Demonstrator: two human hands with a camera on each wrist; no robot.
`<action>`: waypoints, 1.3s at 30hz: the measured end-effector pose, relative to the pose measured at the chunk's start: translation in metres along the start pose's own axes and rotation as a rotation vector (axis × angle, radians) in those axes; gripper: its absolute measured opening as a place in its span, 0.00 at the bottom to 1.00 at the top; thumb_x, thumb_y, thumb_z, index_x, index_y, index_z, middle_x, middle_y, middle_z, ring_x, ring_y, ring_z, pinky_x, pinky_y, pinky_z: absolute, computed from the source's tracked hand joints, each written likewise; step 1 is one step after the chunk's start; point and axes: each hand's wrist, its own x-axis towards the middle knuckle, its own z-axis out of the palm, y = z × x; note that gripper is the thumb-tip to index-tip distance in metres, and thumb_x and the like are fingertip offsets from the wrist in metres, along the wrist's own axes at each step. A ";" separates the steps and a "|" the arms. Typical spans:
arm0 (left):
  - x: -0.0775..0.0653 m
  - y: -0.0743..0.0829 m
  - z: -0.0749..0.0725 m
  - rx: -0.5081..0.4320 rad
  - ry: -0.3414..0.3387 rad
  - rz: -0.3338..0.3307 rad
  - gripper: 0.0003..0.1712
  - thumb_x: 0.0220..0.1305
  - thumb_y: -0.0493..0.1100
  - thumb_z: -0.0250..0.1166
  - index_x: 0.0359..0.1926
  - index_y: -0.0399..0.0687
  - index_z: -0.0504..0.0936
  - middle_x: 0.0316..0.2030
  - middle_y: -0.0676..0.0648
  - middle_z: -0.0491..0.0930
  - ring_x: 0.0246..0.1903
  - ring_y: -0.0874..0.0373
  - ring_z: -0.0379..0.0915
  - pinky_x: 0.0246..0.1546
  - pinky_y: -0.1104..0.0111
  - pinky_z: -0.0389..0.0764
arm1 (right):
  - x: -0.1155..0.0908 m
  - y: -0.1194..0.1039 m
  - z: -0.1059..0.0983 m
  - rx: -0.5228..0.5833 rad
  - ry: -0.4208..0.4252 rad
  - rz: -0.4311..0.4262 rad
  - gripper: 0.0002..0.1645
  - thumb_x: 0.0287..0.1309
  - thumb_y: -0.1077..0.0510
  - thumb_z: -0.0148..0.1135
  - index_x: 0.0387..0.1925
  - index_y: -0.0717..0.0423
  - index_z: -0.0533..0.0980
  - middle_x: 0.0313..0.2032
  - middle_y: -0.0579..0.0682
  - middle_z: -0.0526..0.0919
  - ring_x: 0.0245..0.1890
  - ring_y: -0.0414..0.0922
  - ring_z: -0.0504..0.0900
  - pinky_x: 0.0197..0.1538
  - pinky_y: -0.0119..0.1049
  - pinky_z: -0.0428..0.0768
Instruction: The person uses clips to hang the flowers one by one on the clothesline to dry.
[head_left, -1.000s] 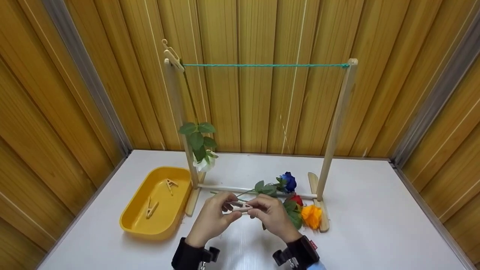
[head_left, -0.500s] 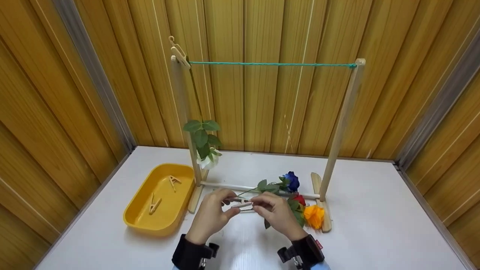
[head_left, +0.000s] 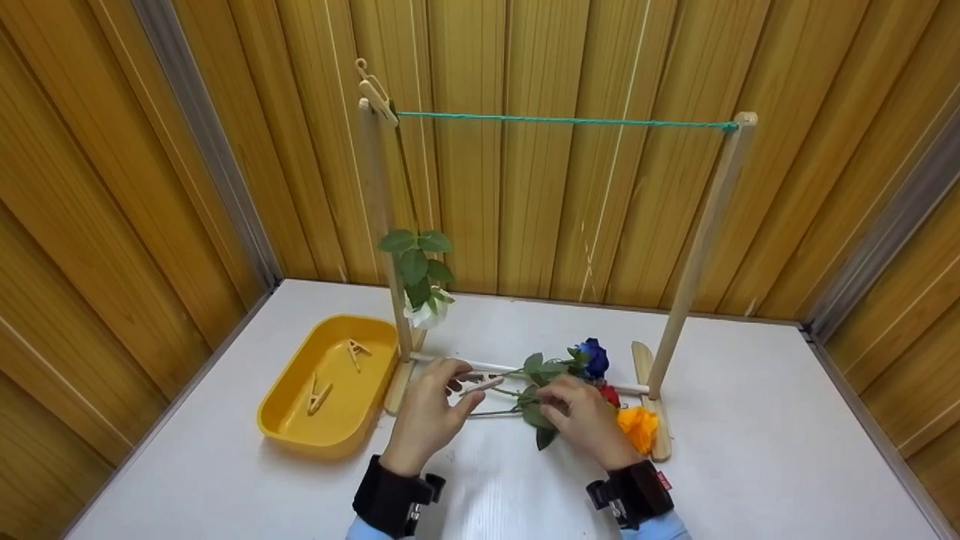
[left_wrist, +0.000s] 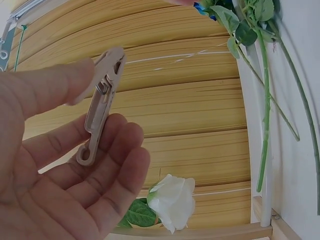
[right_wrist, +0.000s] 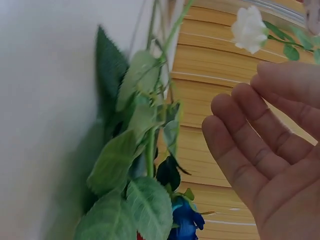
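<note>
Between thumb and fingers, my left hand (head_left: 431, 409) pinches a beige clothespin (left_wrist: 102, 100) with a ring at one end. My right hand (head_left: 585, 416) holds nothing; its fingers are relaxed above the leafy stems in the right wrist view. Under and beside it lie a blue rose (head_left: 595, 358), a red rose (head_left: 608, 394) and an orange flower (head_left: 639, 429), their stems pointing left. A white rose (head_left: 427, 309) hangs head down at the left, its stem clipped by another clothespin (head_left: 379, 101) at the left end of the green cord (head_left: 562, 118).
The cord spans two wooden posts (head_left: 701, 262) joined low down by a white bar (head_left: 457, 363). Left of this frame, a yellow tray (head_left: 271, 420) holds two more clothespins (head_left: 318, 396). Wood-patterned panels (head_left: 540, 210) surround the white table (head_left: 225, 480).
My right hand has let go of the clothespin and moved right, over the flower stems. The left hand keeps the clothespin. The head view has shifted slightly.
</note>
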 end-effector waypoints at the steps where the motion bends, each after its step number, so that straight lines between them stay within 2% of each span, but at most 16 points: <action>1: 0.001 0.000 -0.001 0.006 0.005 0.002 0.15 0.57 0.36 0.78 0.44 0.38 0.84 0.38 0.44 0.83 0.35 0.50 0.81 0.37 0.65 0.80 | 0.000 0.000 0.000 -0.019 -0.015 0.003 0.07 0.60 0.68 0.71 0.40 0.59 0.86 0.42 0.48 0.86 0.43 0.49 0.84 0.49 0.44 0.86; 6: 0.001 -0.002 -0.003 0.011 0.015 -0.001 0.15 0.57 0.36 0.78 0.44 0.39 0.84 0.37 0.45 0.82 0.36 0.52 0.80 0.36 0.66 0.80 | 0.004 0.002 0.000 -0.067 -0.116 0.060 0.08 0.62 0.68 0.69 0.42 0.60 0.87 0.43 0.50 0.86 0.47 0.51 0.85 0.55 0.51 0.84; 10: 0.000 -0.004 -0.003 0.013 0.023 -0.003 0.15 0.57 0.36 0.78 0.44 0.40 0.84 0.37 0.46 0.82 0.36 0.52 0.81 0.37 0.65 0.81 | 0.010 0.005 0.000 -0.115 -0.140 0.052 0.07 0.61 0.68 0.70 0.41 0.60 0.87 0.43 0.52 0.86 0.47 0.53 0.85 0.56 0.52 0.83; 13: 0.000 -0.004 -0.002 0.003 0.029 0.006 0.14 0.57 0.36 0.78 0.43 0.40 0.84 0.37 0.46 0.82 0.35 0.51 0.81 0.37 0.64 0.82 | 0.020 0.009 -0.002 -0.158 -0.116 -0.012 0.06 0.59 0.70 0.70 0.38 0.62 0.87 0.41 0.53 0.86 0.45 0.53 0.85 0.55 0.51 0.84; 19: 0.000 -0.004 -0.002 -0.013 0.035 0.019 0.15 0.57 0.35 0.78 0.43 0.37 0.84 0.36 0.45 0.82 0.34 0.49 0.81 0.36 0.60 0.83 | 0.044 0.016 -0.002 -0.277 -0.079 -0.171 0.07 0.53 0.74 0.71 0.33 0.63 0.85 0.35 0.54 0.83 0.39 0.52 0.83 0.45 0.48 0.85; 24: 0.000 -0.004 -0.003 -0.018 0.026 0.011 0.15 0.57 0.35 0.78 0.43 0.37 0.84 0.36 0.42 0.82 0.35 0.49 0.81 0.37 0.59 0.83 | 0.059 0.026 0.003 -0.356 -0.119 -0.239 0.12 0.52 0.75 0.69 0.40 0.64 0.85 0.40 0.58 0.85 0.43 0.56 0.86 0.48 0.49 0.85; 27: 0.000 -0.005 -0.004 -0.019 0.024 0.006 0.14 0.57 0.35 0.77 0.43 0.37 0.84 0.36 0.41 0.83 0.35 0.49 0.81 0.37 0.58 0.84 | 0.066 0.030 0.006 -0.377 -0.173 -0.212 0.15 0.54 0.75 0.67 0.44 0.66 0.85 0.44 0.62 0.87 0.47 0.59 0.86 0.52 0.52 0.84; 30: 0.000 -0.005 -0.004 -0.018 0.027 0.003 0.14 0.58 0.35 0.77 0.43 0.37 0.84 0.37 0.42 0.82 0.35 0.49 0.81 0.37 0.58 0.84 | 0.071 0.033 0.009 -0.401 -0.202 -0.147 0.13 0.54 0.76 0.65 0.42 0.66 0.85 0.41 0.62 0.87 0.44 0.61 0.86 0.48 0.58 0.84; 34: 0.000 -0.005 -0.005 -0.010 0.028 0.001 0.14 0.57 0.35 0.77 0.43 0.38 0.84 0.37 0.43 0.82 0.35 0.49 0.81 0.37 0.60 0.83 | 0.074 0.036 0.015 -0.455 -0.193 -0.074 0.10 0.54 0.76 0.62 0.34 0.64 0.85 0.32 0.60 0.85 0.37 0.61 0.85 0.41 0.63 0.80; 39: 0.000 -0.005 -0.005 0.002 0.027 -0.003 0.15 0.57 0.36 0.78 0.43 0.38 0.84 0.37 0.44 0.82 0.36 0.51 0.81 0.37 0.63 0.82 | 0.074 0.044 0.020 -0.488 -0.154 -0.068 0.11 0.55 0.76 0.62 0.31 0.62 0.86 0.29 0.59 0.84 0.35 0.60 0.84 0.41 0.63 0.78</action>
